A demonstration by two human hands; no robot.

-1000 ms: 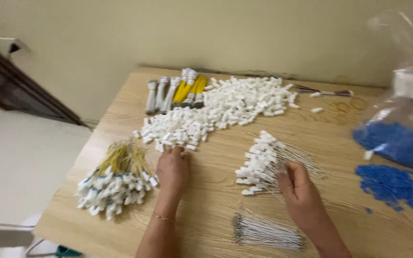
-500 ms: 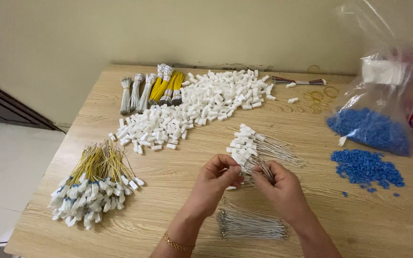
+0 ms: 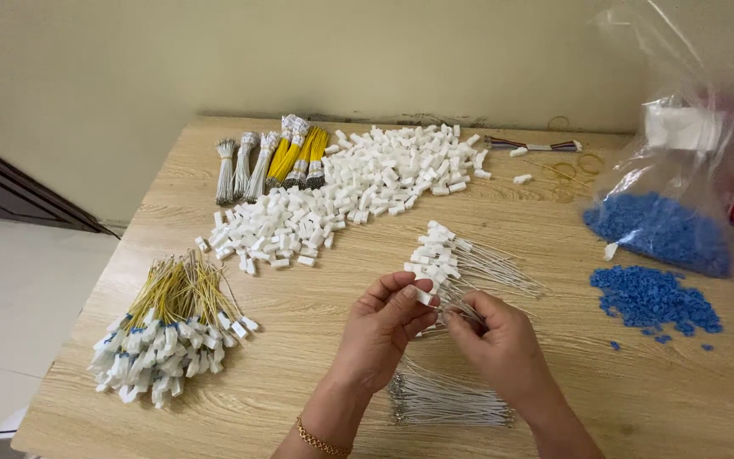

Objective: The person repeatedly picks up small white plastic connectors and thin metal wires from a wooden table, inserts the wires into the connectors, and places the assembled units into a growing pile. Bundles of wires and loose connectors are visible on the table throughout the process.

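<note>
While left hand (image 3: 380, 336) pinches connector (image 3: 424, 296) (right hand (image 3: 499, 344) wire (image 3: 467, 313)), connector heap (image 3: 358, 191) beyond.

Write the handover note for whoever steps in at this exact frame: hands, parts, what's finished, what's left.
Left hand: pinches one small white connector housing at the fingertips.
Right hand: holds thin grey wires up to that housing.
Done so far, by how things lie: a fan of grey wires with white housings fitted lies just beyond the hands; a bigger bundle of yellow wires with housings lies at the table's left.
Left: a bundle of bare grey wires near the wrists, a large heap of loose white housings, more tied wire bundles at the back.
Blue pieces and their bag sit untouched at right.
</note>
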